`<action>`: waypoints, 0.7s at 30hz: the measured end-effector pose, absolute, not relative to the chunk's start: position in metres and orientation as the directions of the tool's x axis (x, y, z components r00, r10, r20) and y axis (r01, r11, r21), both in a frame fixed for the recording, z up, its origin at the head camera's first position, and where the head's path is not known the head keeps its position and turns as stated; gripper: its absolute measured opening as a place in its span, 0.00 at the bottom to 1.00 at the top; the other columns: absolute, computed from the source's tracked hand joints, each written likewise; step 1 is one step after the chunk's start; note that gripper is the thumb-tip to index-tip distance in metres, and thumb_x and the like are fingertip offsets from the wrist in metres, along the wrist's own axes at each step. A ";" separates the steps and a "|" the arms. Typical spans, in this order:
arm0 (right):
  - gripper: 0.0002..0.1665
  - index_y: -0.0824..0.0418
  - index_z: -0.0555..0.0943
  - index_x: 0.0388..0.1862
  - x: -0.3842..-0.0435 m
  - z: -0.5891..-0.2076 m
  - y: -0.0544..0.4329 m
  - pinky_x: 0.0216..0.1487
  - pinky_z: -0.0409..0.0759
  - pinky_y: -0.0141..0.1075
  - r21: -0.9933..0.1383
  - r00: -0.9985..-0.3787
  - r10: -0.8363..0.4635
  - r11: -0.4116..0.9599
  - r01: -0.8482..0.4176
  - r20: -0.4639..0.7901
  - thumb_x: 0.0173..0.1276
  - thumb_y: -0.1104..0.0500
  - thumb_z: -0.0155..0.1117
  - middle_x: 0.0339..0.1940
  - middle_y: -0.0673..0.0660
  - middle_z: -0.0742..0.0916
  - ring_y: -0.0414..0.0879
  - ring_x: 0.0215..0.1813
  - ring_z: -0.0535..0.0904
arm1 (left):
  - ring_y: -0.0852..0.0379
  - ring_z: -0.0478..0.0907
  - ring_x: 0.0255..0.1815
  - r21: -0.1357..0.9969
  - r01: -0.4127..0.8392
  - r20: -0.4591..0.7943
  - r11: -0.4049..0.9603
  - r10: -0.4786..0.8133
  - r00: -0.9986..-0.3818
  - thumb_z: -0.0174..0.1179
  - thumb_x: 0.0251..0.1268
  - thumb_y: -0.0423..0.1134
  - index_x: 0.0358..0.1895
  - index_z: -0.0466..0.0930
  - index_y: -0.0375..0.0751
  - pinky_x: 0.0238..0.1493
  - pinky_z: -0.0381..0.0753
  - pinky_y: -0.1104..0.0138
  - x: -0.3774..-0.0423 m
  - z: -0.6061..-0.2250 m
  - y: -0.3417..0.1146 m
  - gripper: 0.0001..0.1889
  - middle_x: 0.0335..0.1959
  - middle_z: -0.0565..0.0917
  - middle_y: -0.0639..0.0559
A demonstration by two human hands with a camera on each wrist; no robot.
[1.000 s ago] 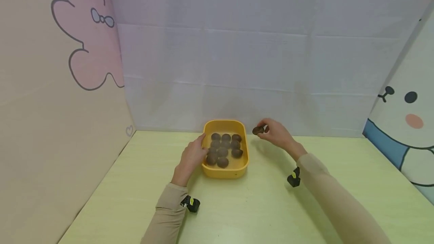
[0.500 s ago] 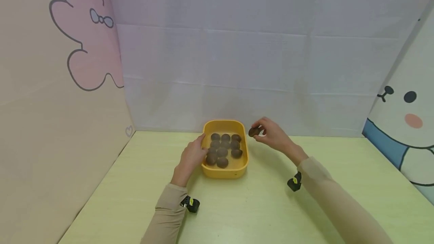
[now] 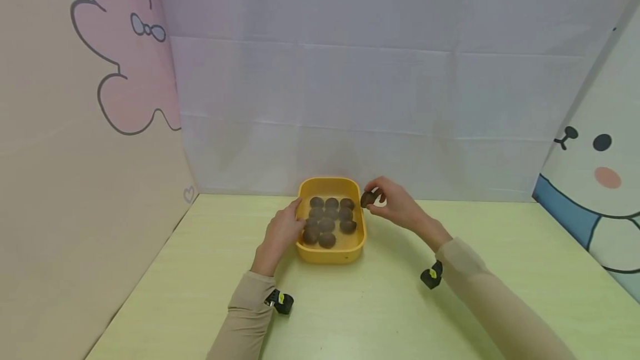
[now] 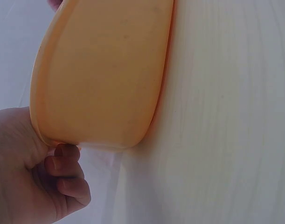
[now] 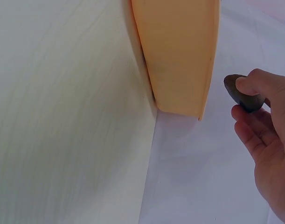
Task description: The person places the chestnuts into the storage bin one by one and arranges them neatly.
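Note:
A yellow plastic bin (image 3: 331, 258) stands at the back of the table, with several dark brown, rounded, palm-sized-or-smaller lumps (image 3: 327, 240) in it. My left hand (image 3: 280, 233) grips the bin's left wall, thumb over the rim; in the left wrist view its fingers curl under the rim of the bin (image 4: 100, 74). Between thumb and fingers, my right hand (image 3: 397, 205) pinches one more dark brown lump (image 3: 368, 199) at the bin's right rim, near the back. The right wrist view shows that lump as a smooth dark oval (image 5: 242, 93), raised beside the rim.
A pale yellow-green table (image 3: 380, 315) extends around the bin. Right behind the bin hangs a white cloth backdrop (image 3: 320, 143). Side panels bear cartoon animals, a pink one (image 3: 140, 71) on the left and a white one (image 3: 600, 182) on the right.
My right hand has moved left with the brown lump, from a short way right of the bin up to its right rim. The left hand keeps its hold on the bin.

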State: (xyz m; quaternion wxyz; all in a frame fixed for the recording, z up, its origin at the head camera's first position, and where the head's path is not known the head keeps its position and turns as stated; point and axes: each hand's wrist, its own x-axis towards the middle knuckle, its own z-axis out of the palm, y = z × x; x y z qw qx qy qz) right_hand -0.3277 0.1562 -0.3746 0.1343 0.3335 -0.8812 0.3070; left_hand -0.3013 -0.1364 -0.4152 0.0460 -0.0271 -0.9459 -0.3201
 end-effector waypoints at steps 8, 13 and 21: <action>0.20 0.66 0.80 0.50 -0.323 -0.376 0.150 0.43 0.81 0.47 -0.435 -0.694 -0.546 0.541 -0.720 0.470 0.58 0.68 0.72 0.45 0.57 0.84 0.47 0.42 0.81 | 0.49 0.74 0.28 0.601 0.084 0.107 0.794 0.024 -0.994 0.56 0.65 0.37 0.74 0.65 0.44 0.25 0.69 0.63 -0.300 -0.414 -0.137 0.32 0.56 0.83 0.37; 0.19 0.64 0.81 0.49 -0.320 -0.378 0.145 0.42 0.81 0.42 -0.412 -0.669 -0.570 0.527 -0.743 0.477 0.57 0.67 0.73 0.45 0.56 0.84 0.46 0.42 0.81 | 0.50 0.73 0.26 0.611 0.088 0.105 0.787 0.029 -0.994 0.55 0.66 0.36 0.74 0.65 0.43 0.24 0.68 0.64 -0.300 -0.414 -0.137 0.32 0.55 0.83 0.36; 0.18 0.67 0.82 0.47 -0.315 -0.382 0.137 0.47 0.83 0.48 -0.385 -0.636 -0.617 0.506 -0.772 0.463 0.56 0.67 0.72 0.45 0.58 0.82 0.47 0.45 0.79 | 0.50 0.73 0.26 0.607 0.096 0.116 0.789 0.032 -0.993 0.56 0.64 0.36 0.74 0.65 0.43 0.24 0.68 0.63 -0.301 -0.416 -0.138 0.32 0.55 0.83 0.36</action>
